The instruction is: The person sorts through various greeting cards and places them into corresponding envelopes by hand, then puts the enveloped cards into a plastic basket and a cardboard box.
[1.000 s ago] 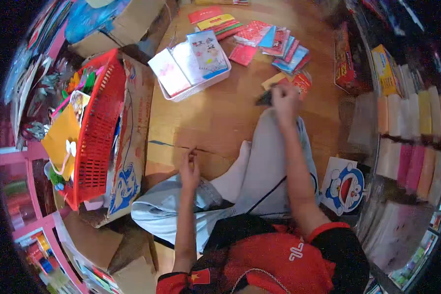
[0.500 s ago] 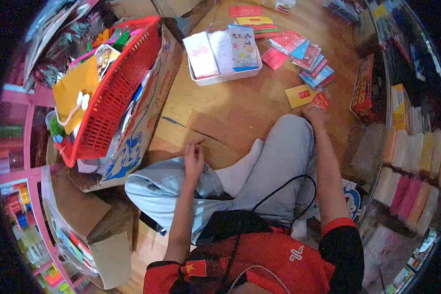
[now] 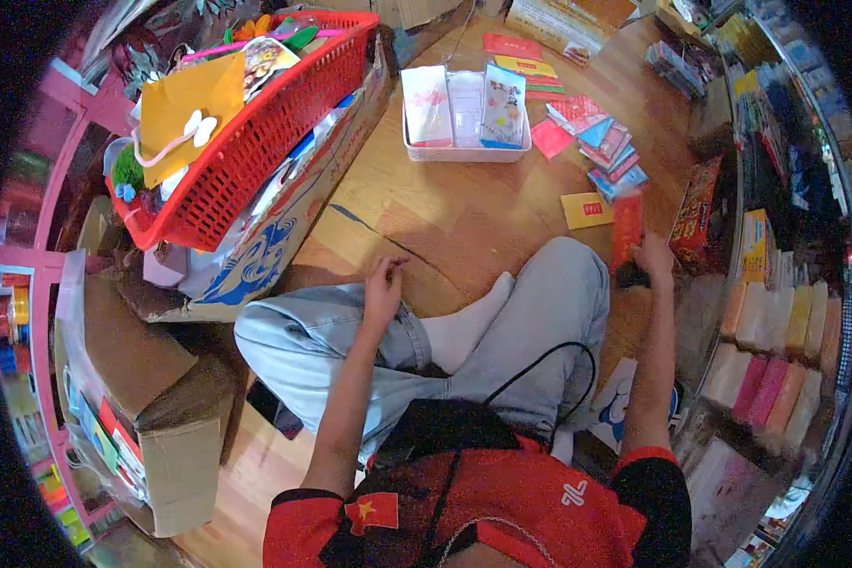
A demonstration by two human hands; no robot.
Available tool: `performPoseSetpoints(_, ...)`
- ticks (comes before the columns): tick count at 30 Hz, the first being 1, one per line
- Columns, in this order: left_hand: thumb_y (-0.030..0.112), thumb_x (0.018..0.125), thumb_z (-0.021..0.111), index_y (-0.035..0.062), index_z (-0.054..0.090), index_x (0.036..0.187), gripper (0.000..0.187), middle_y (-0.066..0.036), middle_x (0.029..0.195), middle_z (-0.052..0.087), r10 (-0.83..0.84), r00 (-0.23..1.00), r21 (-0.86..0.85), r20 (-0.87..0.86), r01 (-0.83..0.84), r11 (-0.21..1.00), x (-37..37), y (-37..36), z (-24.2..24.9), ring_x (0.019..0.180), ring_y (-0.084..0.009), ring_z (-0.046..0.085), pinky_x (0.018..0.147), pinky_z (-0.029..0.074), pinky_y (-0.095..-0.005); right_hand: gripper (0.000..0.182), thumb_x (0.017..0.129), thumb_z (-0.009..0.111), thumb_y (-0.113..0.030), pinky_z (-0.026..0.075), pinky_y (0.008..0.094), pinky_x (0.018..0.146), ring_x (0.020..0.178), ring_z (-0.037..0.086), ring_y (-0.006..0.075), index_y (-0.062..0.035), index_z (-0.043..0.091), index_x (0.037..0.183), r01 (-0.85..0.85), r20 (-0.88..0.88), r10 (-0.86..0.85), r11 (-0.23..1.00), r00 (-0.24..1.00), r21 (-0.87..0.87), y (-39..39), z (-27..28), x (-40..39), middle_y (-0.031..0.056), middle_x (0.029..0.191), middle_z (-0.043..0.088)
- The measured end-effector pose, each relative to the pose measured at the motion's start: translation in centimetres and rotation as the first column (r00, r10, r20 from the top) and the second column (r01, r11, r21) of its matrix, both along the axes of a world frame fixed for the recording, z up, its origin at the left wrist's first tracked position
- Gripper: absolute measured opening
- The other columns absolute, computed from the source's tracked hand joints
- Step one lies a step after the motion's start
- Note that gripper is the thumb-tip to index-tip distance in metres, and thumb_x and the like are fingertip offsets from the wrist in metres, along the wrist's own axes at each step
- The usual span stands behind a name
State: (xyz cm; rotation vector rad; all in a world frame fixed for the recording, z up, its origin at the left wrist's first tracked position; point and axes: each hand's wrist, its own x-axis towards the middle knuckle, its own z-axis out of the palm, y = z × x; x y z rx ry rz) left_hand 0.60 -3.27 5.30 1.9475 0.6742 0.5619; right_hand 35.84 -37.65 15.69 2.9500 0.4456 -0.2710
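My right hand (image 3: 653, 259) is beside my raised knee, its fingers closed at the right edge of a red envelope (image 3: 627, 225). The envelope stretches away from me, its far end slightly blurred. Just left of it lies a yellow envelope (image 3: 587, 210) with a red mark. Beyond are fanned-out patterned envelopes (image 3: 608, 142) in red, pink and blue, with a plain pink one (image 3: 551, 138) at their left. My left hand (image 3: 384, 282) hovers by my other knee, empty, its fingers loosely bent and apart.
A white basket (image 3: 466, 154) holds upright packs of cards or envelopes. Flat red and yellow envelopes (image 3: 528, 68) lie behind it. At left a red plastic basket (image 3: 256, 128) of craft items rests on a cardboard box (image 3: 246, 270). Packed shelves (image 3: 776, 322) line the right.
My right hand has moved right and toward me, and the red envelope now lies lengthwise beside the yellow one. My left hand's fingers have curled slightly. The view has shifted.
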Motion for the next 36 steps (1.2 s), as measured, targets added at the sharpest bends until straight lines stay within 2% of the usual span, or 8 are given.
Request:
performPoseSetpoints(15, 0.030, 0.082, 0.060, -0.0025, 0.039, 0.120, 0.055, -0.025, 0.111, 0.053, 0.005, 1.000, -0.042, 0.004, -0.005, 0.999, 2.5, 6.6, -2.8, 0.102, -0.0373, 0.053, 0.084, 0.044, -0.0404, 0.032, 0.074, 0.061, -0.026, 0.048, 0.0428, 0.074, 0.086, 0.059, 0.0333, -0.0118, 0.062, 0.103, -0.903, -0.250, 0.909, 0.384, 0.334, 0.192, 28.9, -3.8, -11.0, 0.0155, 0.090, 0.063)
performPoseSetpoints(18, 0.027, 0.071, 0.070, -0.0018, 0.044, 0.110, 0.055, -0.020, 0.081, 0.061, 0.121, 0.930, 0.048, -0.347, -0.111, 0.993, 0.7, 6.8, -4.0, 0.083, -0.0372, 0.060, 0.071, 0.048, -0.0425, 0.029, 0.076, 0.059, -0.025, 0.048, 0.0423, 0.073, 0.084, 0.060, 0.0335, -0.0098, 0.062, 0.100, -0.713, -0.197, 0.844, 0.530, 0.500, 0.459, 30.2, -6.3, -11.4, 0.0162, 0.088, 0.063)
performPoseSetpoints(23, 0.034, 0.065, 0.075, 0.0075, 0.038, 0.121, 0.072, -0.016, 0.106, 0.054, 0.153, 0.719, 0.180, -0.678, -0.039, 0.983, 1.0, 5.4, 0.1, 0.085, -0.0360, 0.059, 0.074, 0.048, -0.0421, 0.040, 0.080, 0.057, -0.021, 0.038, 0.0462, 0.092, 0.108, 0.046, 0.0399, 0.0027, 0.049, 0.112, 0.065, -0.204, 0.217, 0.515, 0.955, 0.854, 28.5, -8.8, -14.5, 0.0224, 0.116, 0.050)
performPoseSetpoints(27, 0.045, 0.061, 0.073, 0.0217, 0.015, 0.139, 0.100, -0.011, 0.142, 0.022, 0.142, 0.810, 0.411, -0.569, 0.131, 0.902, 0.4, 6.7, 0.1, 0.120, -0.0330, 0.039, 0.096, 0.036, -0.0477, 0.047, 0.081, 0.057, -0.025, 0.035, 0.0446, 0.093, 0.109, 0.043, 0.0413, 0.0032, 0.045, 0.116, -0.050, -0.052, 0.140, 0.642, 0.989, 0.765, 26.6, -15.1, -18.9, 0.0221, 0.118, 0.046)
performPoseSetpoints(29, 0.044, 0.063, 0.072, 0.0225, 0.011, 0.140, 0.101, -0.009, 0.145, 0.015, 0.051, 0.752, 0.342, -0.657, 0.237, 0.910, 0.8, 7.0, -2.2, 0.128, -0.0304, 0.026, 0.100, 0.027, -0.0508, 0.045, 0.081, 0.056, -0.020, 0.031, 0.0438, 0.096, 0.113, 0.039, 0.0414, 0.0033, 0.044, 0.118, -0.539, 0.353, 0.409, 0.666, 0.842, 0.515, 27.1, -12.9, -21.4, 0.0223, 0.119, 0.044)
performPoseSetpoints(33, 0.044, 0.067, 0.067, 0.0229, 0.010, 0.141, 0.096, -0.004, 0.148, 0.007, -0.026, 0.724, 0.278, -0.690, 0.298, 0.913, 0.6, 6.7, -3.6, 0.137, -0.0253, 0.007, 0.103, 0.011, -0.0584, 0.038, 0.081, 0.050, -0.009, 0.030, 0.0431, 0.098, 0.113, 0.040, 0.0360, 0.0006, 0.046, 0.117, -0.182, 0.020, 0.401, 0.369, 0.916, 0.911, 29.9, -14.8, -24.7, 0.0204, 0.117, 0.047)
performPoseSetpoints(34, 0.044, 0.067, 0.067, 0.0229, 0.010, 0.141, 0.096, -0.004, 0.148, 0.007, -0.031, 0.723, 0.274, -0.691, 0.301, 0.913, 0.6, 6.9, -5.4, 0.137, -0.0253, 0.007, 0.103, 0.011, -0.0584, 0.039, 0.079, 0.052, -0.008, 0.034, 0.0430, 0.094, 0.109, 0.043, 0.0344, -0.0011, 0.048, 0.117, -0.438, 0.155, 0.536, 0.453, 0.830, 0.777, 30.5, -16.0, -25.9, 0.0193, 0.116, 0.048)
performPoseSetpoints(36, 0.047, 0.068, 0.066, 0.0218, 0.009, 0.142, 0.097, -0.004, 0.148, 0.008, 0.434, 0.743, 0.829, -0.509, 0.288, 0.480, 0.5, 6.7, -8.9, 0.136, -0.0246, 0.009, 0.104, 0.009, -0.0572, 0.041, 0.077, 0.053, -0.010, 0.036, 0.0430, 0.092, 0.107, 0.045, 0.0349, -0.0026, 0.049, 0.118, -0.549, 0.187, 0.624, 0.457, 0.759, 0.700, 29.8, -15.7, -27.1, 0.0193, 0.114, 0.049)
